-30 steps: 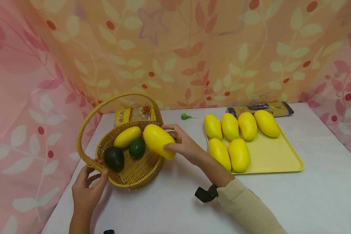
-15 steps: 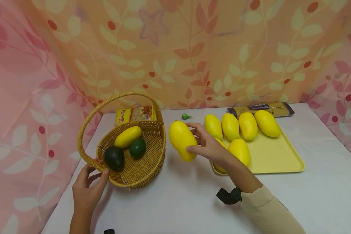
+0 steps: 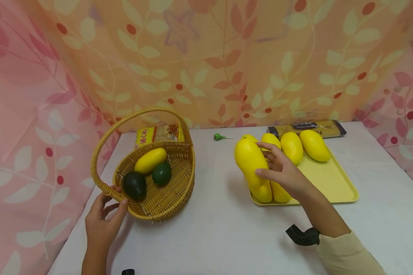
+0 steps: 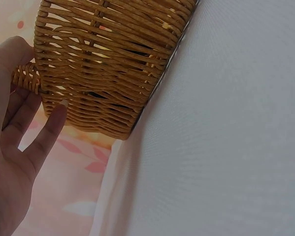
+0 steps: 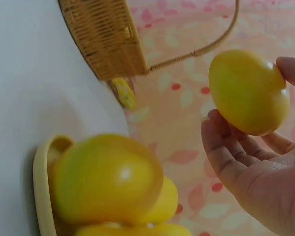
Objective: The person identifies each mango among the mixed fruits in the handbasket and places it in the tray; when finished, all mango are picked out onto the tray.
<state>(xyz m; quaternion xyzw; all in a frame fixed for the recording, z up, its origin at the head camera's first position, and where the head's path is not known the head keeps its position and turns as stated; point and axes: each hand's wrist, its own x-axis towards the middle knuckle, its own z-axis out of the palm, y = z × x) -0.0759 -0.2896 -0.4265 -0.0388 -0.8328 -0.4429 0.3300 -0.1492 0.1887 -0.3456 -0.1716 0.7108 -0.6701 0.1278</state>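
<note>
My right hand (image 3: pixel 283 170) holds a yellow mango (image 3: pixel 250 158) between thumb and fingers, raised over the left side of the yellow tray (image 3: pixel 327 187). In the right wrist view that mango (image 5: pixel 248 92) hangs apart from the mangoes below. Several more mangoes (image 3: pixel 291 148) lie on the tray, some partly hidden behind the held one. My left hand (image 3: pixel 103 217) grips the rim of the wicker basket (image 3: pixel 179 198) at the handle's base; the left wrist view shows the thumb against the weave (image 4: pixel 103 64). A dark avocado (image 3: pixel 135 186), a green avocado-like fruit (image 3: pixel 161 173) and an elongated yellow fruit (image 3: pixel 150 160) lie inside the basket.
Behind the basket lies a yellow food packet (image 3: pixel 160 134). A green lollipop (image 3: pixel 222 136) rests on the white tablecloth (image 3: pixel 206 236) between basket and tray. A long gold-and-black packet (image 3: pixel 306 129) lies behind the tray. Patterned cloth (image 3: pixel 206 68) closes off the back and sides.
My right hand has carried the mango from above the basket's right side rightward to above the tray's left side. My left hand and the basket have stayed in place.
</note>
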